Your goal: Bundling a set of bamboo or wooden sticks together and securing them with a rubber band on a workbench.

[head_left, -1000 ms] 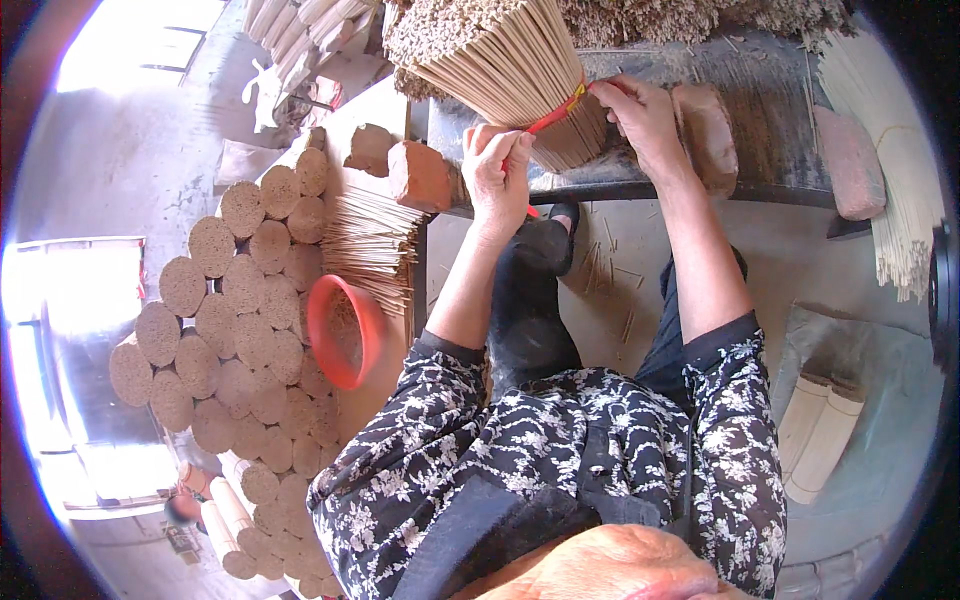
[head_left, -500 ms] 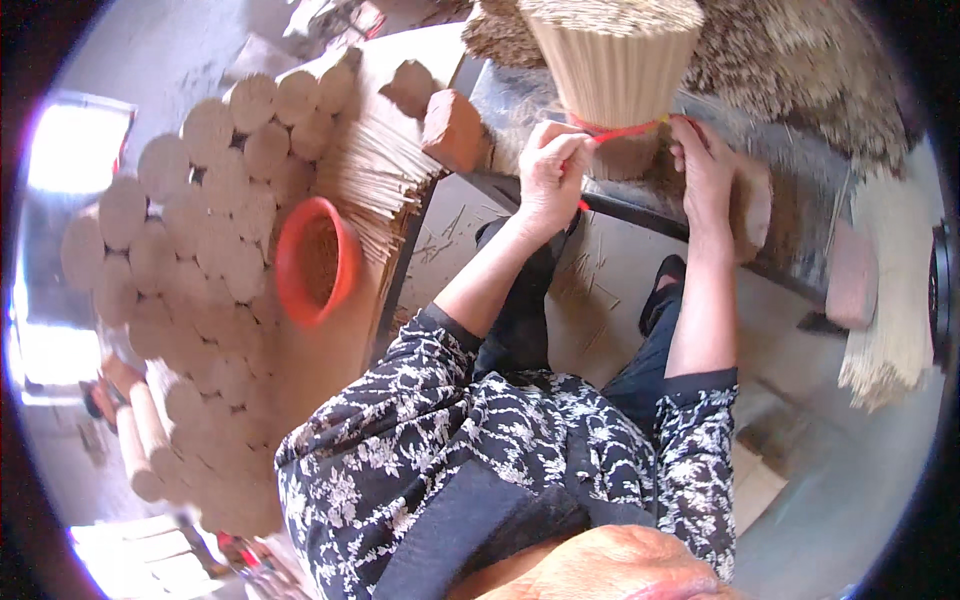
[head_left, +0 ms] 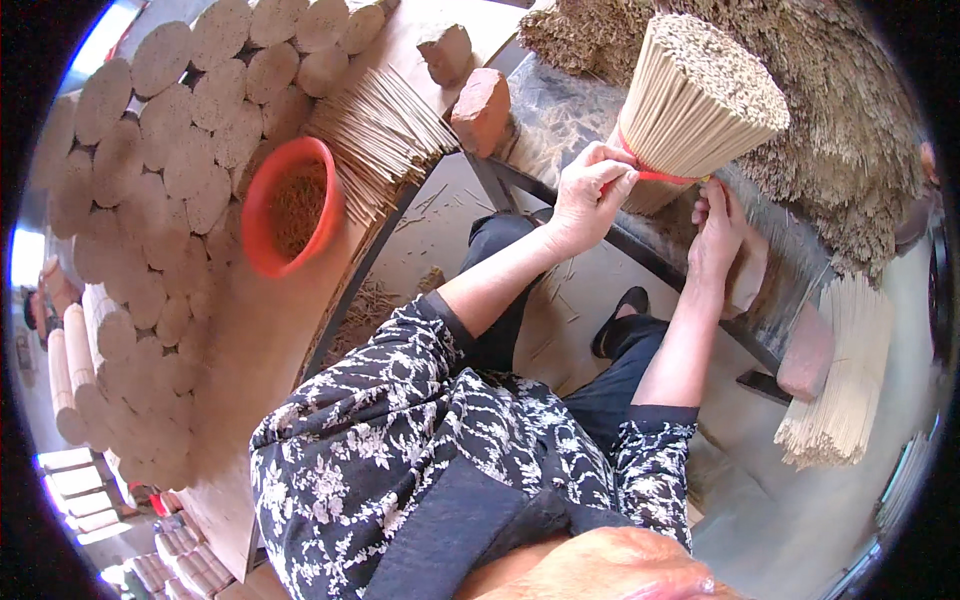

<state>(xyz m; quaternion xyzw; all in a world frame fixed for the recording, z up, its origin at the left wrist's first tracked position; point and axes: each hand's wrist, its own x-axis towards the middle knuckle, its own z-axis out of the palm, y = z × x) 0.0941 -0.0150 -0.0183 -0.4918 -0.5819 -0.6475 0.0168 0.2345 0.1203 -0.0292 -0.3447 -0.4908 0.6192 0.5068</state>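
Brown scraps (head_left: pixel 298 215) lie in the orange-red bowl (head_left: pixel 257 212) on the pale bench (head_left: pixel 272 335), while at the dark bench (head_left: pixel 572 115) the stick bundle (head_left: pixel 698 98) tilts, its red band (head_left: pixel 668 178) pinched at 2 points by fingers of the left hand (head_left: pixel 590 202) and right hand (head_left: pixel 717 228).

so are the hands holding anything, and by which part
A red strip around the stick bundle: the left hand pinches its left part; the right hand appears to pinch its right part.

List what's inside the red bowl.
The red bowl holds loose, thin brown bits, too small to identify exactly. Anything beneath them, including the bowl's bottom, is covered.
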